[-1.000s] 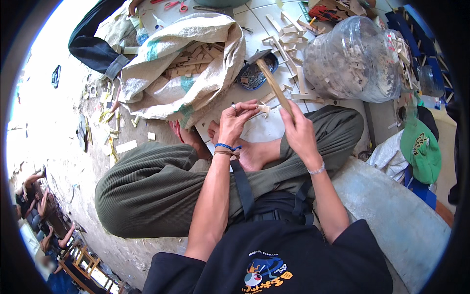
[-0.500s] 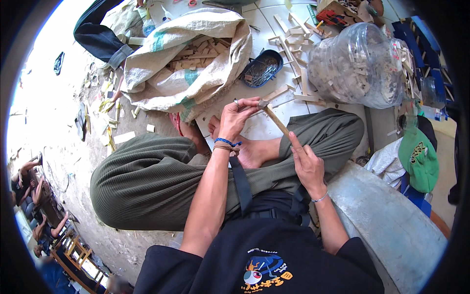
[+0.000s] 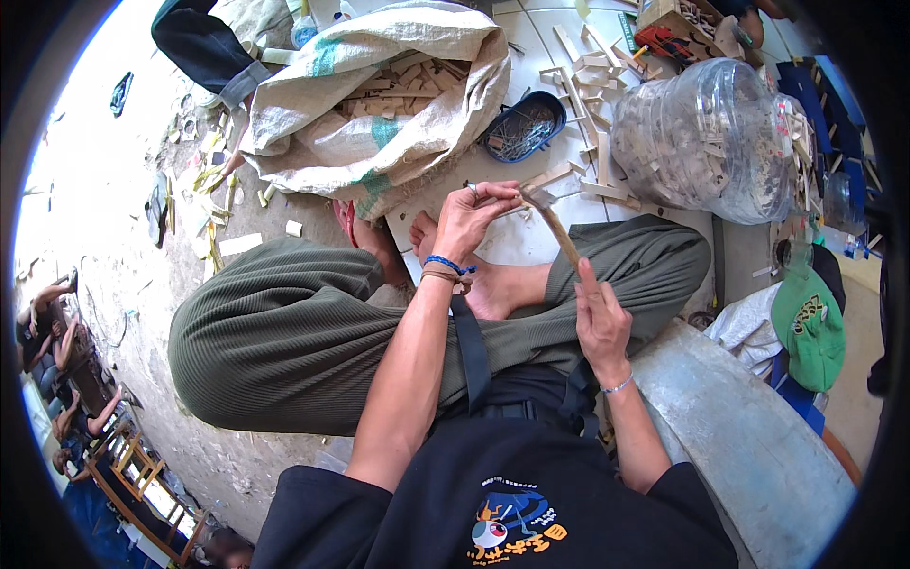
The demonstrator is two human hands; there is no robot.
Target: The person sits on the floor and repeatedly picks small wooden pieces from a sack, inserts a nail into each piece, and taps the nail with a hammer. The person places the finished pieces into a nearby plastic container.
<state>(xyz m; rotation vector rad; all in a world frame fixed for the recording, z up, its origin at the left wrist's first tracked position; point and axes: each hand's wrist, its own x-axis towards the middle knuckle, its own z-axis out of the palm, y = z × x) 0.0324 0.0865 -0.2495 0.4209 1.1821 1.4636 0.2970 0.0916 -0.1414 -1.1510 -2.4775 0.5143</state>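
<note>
My right hand (image 3: 603, 318) is wrapped around the lower end of a hammer's wooden handle (image 3: 559, 230). The handle slants up and left. Its small head (image 3: 534, 196) is right at the fingertips of my left hand (image 3: 468, 220). Those fingers are pinched together, and whatever lies between them is too small to name. Just beyond the hammer, an L-shaped joint of thin wooden strips (image 3: 553, 177) rests on the white tiles. A blue oval container (image 3: 523, 127) full of nails sits a little further off.
A white woven sack (image 3: 417, 175) of wood offcuts stands ahead. Joined wooden strips (image 3: 578, 95) lie beside a large clear plastic bottle (image 3: 706, 133) holding wood pieces. A green cap (image 3: 809, 327) and a grey board (image 3: 739, 427) are at right. Another person's dark-trousered leg (image 3: 204, 52) is far left.
The hammer head has shifted slightly at my left fingertips, and both hands have moved a little. The whole view has shifted slightly too. My grips look the same.
</note>
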